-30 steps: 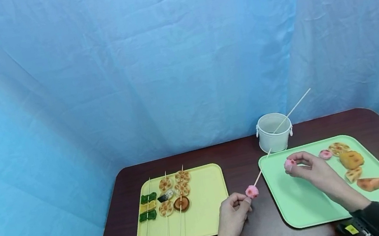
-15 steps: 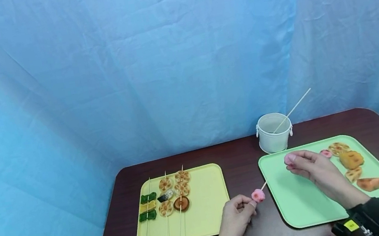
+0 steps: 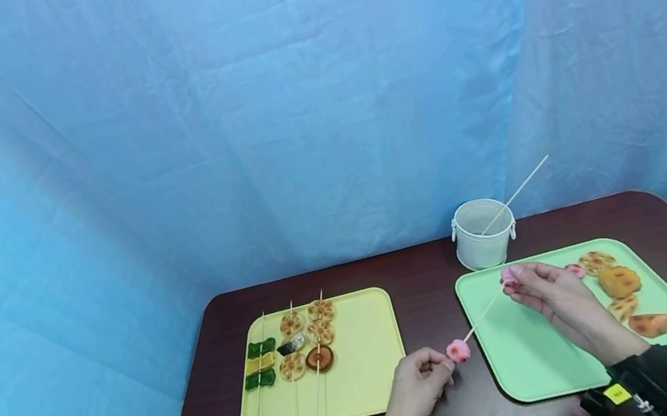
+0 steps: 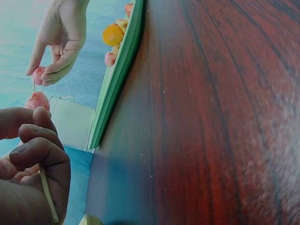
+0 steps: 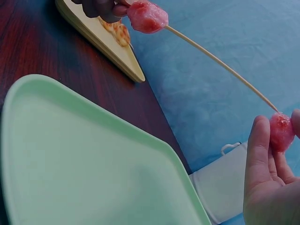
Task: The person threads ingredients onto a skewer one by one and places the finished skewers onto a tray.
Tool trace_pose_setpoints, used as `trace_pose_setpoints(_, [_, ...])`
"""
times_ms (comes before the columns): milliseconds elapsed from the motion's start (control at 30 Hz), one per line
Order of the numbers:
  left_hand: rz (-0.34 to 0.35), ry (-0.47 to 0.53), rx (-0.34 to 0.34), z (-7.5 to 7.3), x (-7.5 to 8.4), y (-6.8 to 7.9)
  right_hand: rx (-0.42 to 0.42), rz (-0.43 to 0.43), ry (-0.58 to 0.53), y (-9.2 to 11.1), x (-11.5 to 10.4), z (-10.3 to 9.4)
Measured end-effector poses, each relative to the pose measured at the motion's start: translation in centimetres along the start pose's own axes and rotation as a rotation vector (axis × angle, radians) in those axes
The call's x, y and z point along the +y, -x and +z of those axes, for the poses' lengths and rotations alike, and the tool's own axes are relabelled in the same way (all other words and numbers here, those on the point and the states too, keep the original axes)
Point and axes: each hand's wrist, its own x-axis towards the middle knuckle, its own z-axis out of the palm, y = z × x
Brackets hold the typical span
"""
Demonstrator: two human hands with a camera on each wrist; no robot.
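In the head view my left hand [image 3: 421, 383] grips a thin wooden skewer [image 3: 483, 318] near its lower end. A pink ball of food [image 3: 458, 351] with reddish marks is threaded on it, right beside my left fingertips. My right hand [image 3: 557, 299], above the green tray, pinches a second pink ball [image 5: 282, 131] between thumb and fingers. The right wrist view shows the skewer's upper end meeting this ball; how deep the tip goes is hidden. From the left wrist view, the skewer's butt end [image 4: 48, 197] pokes out below my curled left fingers.
The green tray [image 3: 532, 366] bears another pink ball [image 3: 576, 270] and several browned food pieces. On the yellow tray [image 3: 364, 350] lie several loaded skewers. A white bucket [image 3: 480, 253] with one bare skewer [image 3: 527, 179] stands at the back.
My left hand has shifted slightly right, swinging the skewer toward the right hand. The second pink ball, apart from the skewer a second ago, now meets its tip.
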Motion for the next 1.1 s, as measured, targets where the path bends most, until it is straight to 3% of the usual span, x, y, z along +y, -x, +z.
trace_pose_setpoints(333, [-0.022, -0.007, 0.008, -0.1, 0.0, 0.0, -0.019, -0.026, 0.036, 0.1, 0.1, 0.0])
trace_pose_setpoints(600, [-0.013, 0.002, 0.01, 0.0, -0.2, 0.1, 0.024, -0.046, 0.29, 0.2, -0.2, 1.0])
trace_pose_setpoints(767, [-0.021, 0.005, 0.007, 0.1, -0.1, 0.2, -0.022, -0.102, 0.251, 0.3, -0.1, 0.9])
trace_pose_setpoints(1100, [-0.018, 0.018, 0.003, 0.3, 0.0, 0.2, -0.013, -0.081, 0.275, 0.6, 0.2, 1.5])
